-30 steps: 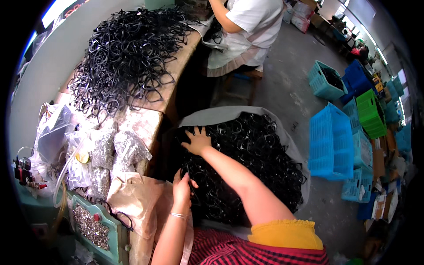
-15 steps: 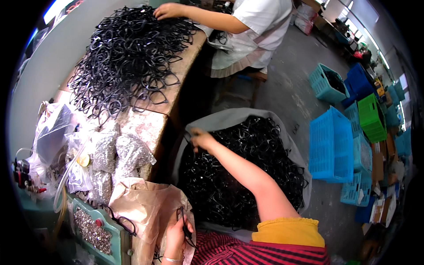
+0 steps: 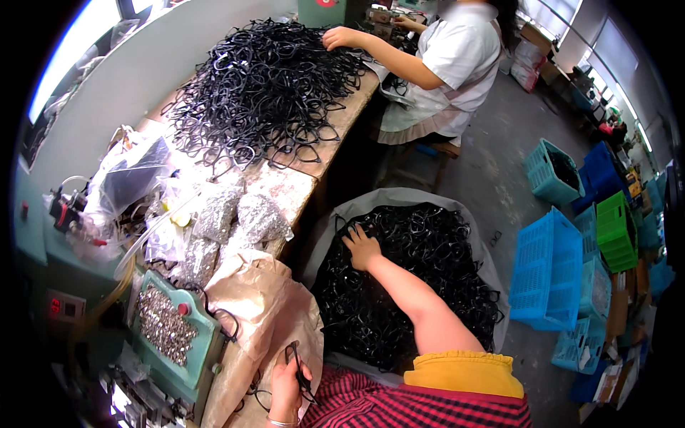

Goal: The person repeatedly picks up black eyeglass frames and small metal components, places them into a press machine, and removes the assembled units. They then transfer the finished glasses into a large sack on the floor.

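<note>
My left hand [image 3: 287, 381] is closed on a thin black loop [image 3: 293, 354], whose kind I cannot make out for sure. Brown paper [image 3: 246, 289] drapes beneath and beside that hand. Farther right, my right hand [image 3: 362, 248] lies palm down with spread fingers on a heap of similar black loops [image 3: 407, 292], near its left side. The heap fills a large grey sack [image 3: 467, 203] with its mouth wide apart. Whether any loop is under the right palm is hidden.
A green machine tray [image 3: 203, 335] holds small silver pieces. Beyond are clear bags of silver pieces [image 3: 260, 217] and another pile of black loops [image 3: 264, 93] on the bench. A co-worker's hand [image 3: 344, 38] touches that pile. Blue crates [image 3: 546, 267] stand right.
My right hand has moved from the sack's left edge onto the heap, its fingers now spread. My left hand keeps its hold on the black loop. The view has shifted.
</note>
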Available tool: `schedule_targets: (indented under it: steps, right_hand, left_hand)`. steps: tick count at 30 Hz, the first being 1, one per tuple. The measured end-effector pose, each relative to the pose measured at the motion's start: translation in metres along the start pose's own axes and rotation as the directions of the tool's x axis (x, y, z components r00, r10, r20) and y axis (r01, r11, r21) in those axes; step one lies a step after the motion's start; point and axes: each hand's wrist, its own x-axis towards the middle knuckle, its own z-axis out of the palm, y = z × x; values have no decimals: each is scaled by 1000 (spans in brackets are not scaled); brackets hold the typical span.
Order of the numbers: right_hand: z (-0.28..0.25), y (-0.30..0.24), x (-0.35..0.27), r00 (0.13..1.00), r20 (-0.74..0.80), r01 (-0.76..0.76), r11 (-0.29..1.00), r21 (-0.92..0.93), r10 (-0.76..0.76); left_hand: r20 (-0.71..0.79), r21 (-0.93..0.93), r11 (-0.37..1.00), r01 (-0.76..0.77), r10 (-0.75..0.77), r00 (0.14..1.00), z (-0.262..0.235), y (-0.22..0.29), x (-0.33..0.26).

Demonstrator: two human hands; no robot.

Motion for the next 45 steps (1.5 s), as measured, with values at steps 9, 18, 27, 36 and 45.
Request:
schedule_targets:
  steps: [9, 18, 27, 36, 45]
  right_hand:
    - [42, 9, -81, 978, -166, -81, 964, 254, 126]
    - [-62, -66, -200, 808, -548, 217, 757, 616, 214]
    - [-201, -258, -201, 466, -872, 765, 564, 311, -151]
    - [-217, -340, -158, 422, -859, 674, 734, 83, -290]
    - [-261, -365, -155, 599, -781, 727, 529, 438, -176]
  left_hand:
    - [0, -112, 977, -180, 181, 983, -22, -1, -60]
    - [-125, 265, 754, -600, 644, 755, -95, -23, -155]
    - [89, 802, -69, -593, 996, 4, -155, 59, -252]
    - [409, 850, -383, -362, 913, -6, -193, 128, -228]
    - [432, 827, -342, -446, 895, 114, -202, 145, -230]
